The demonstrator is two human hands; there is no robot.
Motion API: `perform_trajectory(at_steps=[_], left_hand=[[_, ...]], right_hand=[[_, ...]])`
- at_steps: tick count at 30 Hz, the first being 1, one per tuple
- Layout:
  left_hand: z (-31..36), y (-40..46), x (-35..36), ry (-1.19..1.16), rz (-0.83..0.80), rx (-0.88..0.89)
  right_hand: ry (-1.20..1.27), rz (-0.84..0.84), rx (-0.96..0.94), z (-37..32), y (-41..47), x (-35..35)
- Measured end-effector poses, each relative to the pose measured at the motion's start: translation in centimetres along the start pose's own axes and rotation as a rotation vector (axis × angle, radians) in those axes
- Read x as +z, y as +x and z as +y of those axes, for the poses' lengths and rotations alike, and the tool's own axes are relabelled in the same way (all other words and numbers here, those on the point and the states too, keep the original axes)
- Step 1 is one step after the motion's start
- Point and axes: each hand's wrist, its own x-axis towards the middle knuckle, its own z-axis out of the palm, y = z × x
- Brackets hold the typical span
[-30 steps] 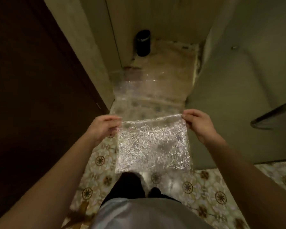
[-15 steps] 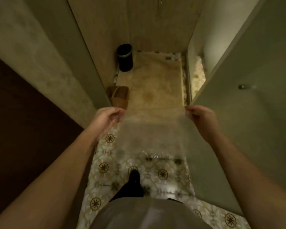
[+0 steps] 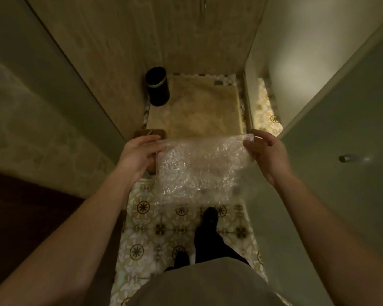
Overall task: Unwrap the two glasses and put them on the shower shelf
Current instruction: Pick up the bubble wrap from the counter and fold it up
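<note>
The left hand and right hand pinch the top corners of the bubble wrap, fingers closed on it, likely to hang it flat, with no glass visible.

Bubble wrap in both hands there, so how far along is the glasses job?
Done, as far as it shows: the bubble wrap hangs flat and see-through with no glass inside, so at least one unwrapping looks finished. In hand: left hand and right hand pinch its top corners above the patterned floor. Left: no glasses or shower shelf are in view, so placement cannot be confirmed.
</note>
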Motion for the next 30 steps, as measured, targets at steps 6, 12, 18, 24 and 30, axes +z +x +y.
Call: perform_trajectory(at_steps=[6, 12, 18, 24, 30], left_hand=[[3.1, 7.0, 4.4, -0.039, 0.007, 0.010], [5.8, 13.6, 7.1, -0.025, 0.099, 0.004], [6.6, 17.0, 9.0, 0.160, -0.016, -0.162], [6.2, 20.9, 9.8, 0.243, -0.027, -0.228], [8.3, 27.6, 11.8, 0.204, -0.094, -0.195]], right_hand=[[0.006, -0.287, 0.186, -2.4, 8.3, 0.6], [-0.195, -0.307, 0.230, -4.4, 14.7, 0.0], [-0.115, -0.219, 0.254, -6.0, 19.9, 0.8], [-0.220, -0.193, 0.216, -6.8, 24.5, 1.4], [-0.354, -0.146, 0.147, -8.9, 30.9, 2.4]])
